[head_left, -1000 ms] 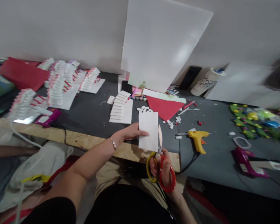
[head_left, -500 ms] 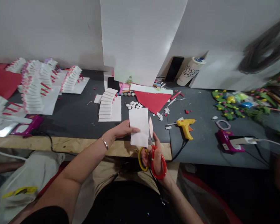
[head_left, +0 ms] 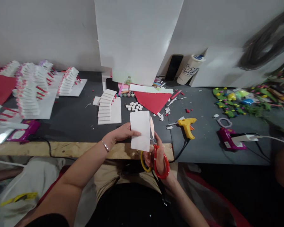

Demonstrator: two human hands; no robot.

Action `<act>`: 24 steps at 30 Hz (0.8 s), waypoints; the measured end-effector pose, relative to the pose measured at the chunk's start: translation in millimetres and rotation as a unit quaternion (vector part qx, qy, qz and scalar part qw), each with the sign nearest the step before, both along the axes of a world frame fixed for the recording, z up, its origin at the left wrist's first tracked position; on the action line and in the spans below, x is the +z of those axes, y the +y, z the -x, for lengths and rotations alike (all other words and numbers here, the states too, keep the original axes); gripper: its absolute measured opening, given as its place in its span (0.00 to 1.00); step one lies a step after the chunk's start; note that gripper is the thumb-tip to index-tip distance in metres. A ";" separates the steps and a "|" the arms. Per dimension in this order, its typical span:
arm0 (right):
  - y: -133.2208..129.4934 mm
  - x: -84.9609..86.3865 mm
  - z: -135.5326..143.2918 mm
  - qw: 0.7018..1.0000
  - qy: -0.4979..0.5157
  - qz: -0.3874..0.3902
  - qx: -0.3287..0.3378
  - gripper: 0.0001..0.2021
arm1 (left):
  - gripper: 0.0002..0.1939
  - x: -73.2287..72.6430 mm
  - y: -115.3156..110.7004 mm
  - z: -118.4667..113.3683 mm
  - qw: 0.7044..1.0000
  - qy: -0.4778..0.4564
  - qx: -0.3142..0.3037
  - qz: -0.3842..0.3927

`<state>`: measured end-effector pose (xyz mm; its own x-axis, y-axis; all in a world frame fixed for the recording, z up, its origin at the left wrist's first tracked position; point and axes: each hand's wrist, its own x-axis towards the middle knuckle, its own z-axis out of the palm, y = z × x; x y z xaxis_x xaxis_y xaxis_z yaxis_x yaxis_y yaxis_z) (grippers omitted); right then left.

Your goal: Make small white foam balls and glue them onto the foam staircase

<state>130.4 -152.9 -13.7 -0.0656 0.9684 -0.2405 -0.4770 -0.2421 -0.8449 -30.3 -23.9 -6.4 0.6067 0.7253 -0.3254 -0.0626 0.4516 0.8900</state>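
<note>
Dark grey covers the bench (head_left: 71, 126) before you, with a strip of bare wood along its near edge. Close to that edge you hold up a white rectangular card (head_left: 140, 138). Your left hand (head_left: 126, 130) grips its left side, thumb across the front and the other fingers mostly hidden behind. Your right hand (head_left: 159, 156) is closed around metal scissors with red and yellow loop handles (head_left: 152, 130), the blade upright just beside the card's right edge; whether it touches the card you cannot tell.

Beyond the card lie a small heap of white rounded pieces (head_left: 134, 106) and a red triangular sheet (head_left: 151, 101), with white scraps (head_left: 160, 116) near its tip. Left of the heap, a curved white staircase model (head_left: 105, 108) sits on a white base. To your right, a yellow glue gun (head_left: 186, 126) lies on its side, a purple power block (head_left: 226, 139) farther off. More white staircases with pink edges (head_left: 29, 101) crowd the far left. At the back stand a tall white board (head_left: 137, 37) and a cream patterned cup (head_left: 189, 70).
</note>
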 end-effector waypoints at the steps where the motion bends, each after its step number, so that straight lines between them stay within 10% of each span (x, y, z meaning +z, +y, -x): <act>1: -0.2 0.6 0.5 1.000 0.001 0.002 -0.004 0.50 | 0.22 -0.3 0.1 0.0 1.000 -0.003 -0.001 0.001; 24: 12.4 13.4 -5.6 1.000 0.007 -0.008 -0.026 0.40 | 0.23 -8.9 0.4 13.5 0.997 0.014 -0.081 0.003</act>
